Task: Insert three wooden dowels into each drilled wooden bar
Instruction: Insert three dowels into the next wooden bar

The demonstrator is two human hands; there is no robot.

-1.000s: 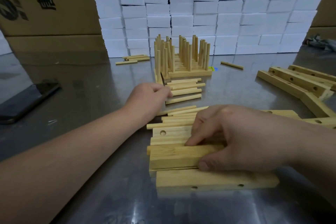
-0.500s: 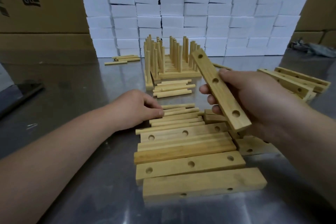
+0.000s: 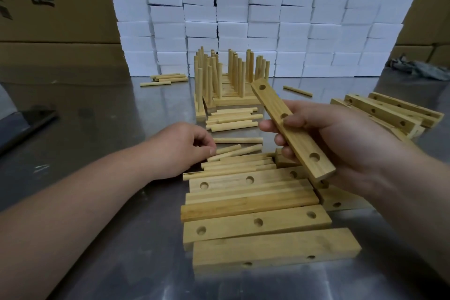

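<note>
Your right hand [image 3: 341,143] held one pale rectangular wooden bar with three round holes [image 3: 295,137] in the air. The fingers and the thumb were curled round its middle part, and the thumb lay just beside the middle hole. The bar was tilted: its far end rose up and away from your grip, and its near end hung low, just above the row of flat wooden bars [image 3: 253,224] under your wrist. All three holes were empty.

Your left hand [image 3: 180,148] rested with bent fingers on the loose round wooden dowels [image 3: 238,163], which lay to the left of the grip and lower. The fingertips [image 3: 212,151] touched the dowel ends, but I cannot tell whether they already pinched one.

I think several things could go wrong from here. The thumb was so near the middle hole that it could block a dowel there. Only one hand held the bar, so a hard push on an end hole might turn the bar in your grip or make it slip. The dowels lay tightly together, so you might lift two, and one could roll on the smooth steel table [image 3: 97,129]. The raised end could also knock the finished bars with upright dowels [image 3: 224,75] beyond the grip.
</note>
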